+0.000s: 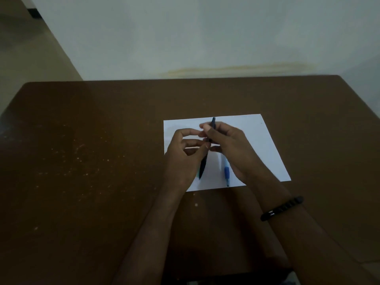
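Holding the black pen (204, 165) over the white paper (257, 140), I have both hands clamped on it. My right hand (228, 145) wraps the upper barrel and my left hand (183, 155) pinches just below (fingertips almost meeting). I judge this the twist-or-pull step on the barrel; blur hides which. Next calls for a firm counter-grip and motion straight along the shaft. A blue pen (226, 171) lies on the paper, on the brown table (102, 140).

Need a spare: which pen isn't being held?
The blue pen, flat on the paper; the left hand and right hand hold the black pen.
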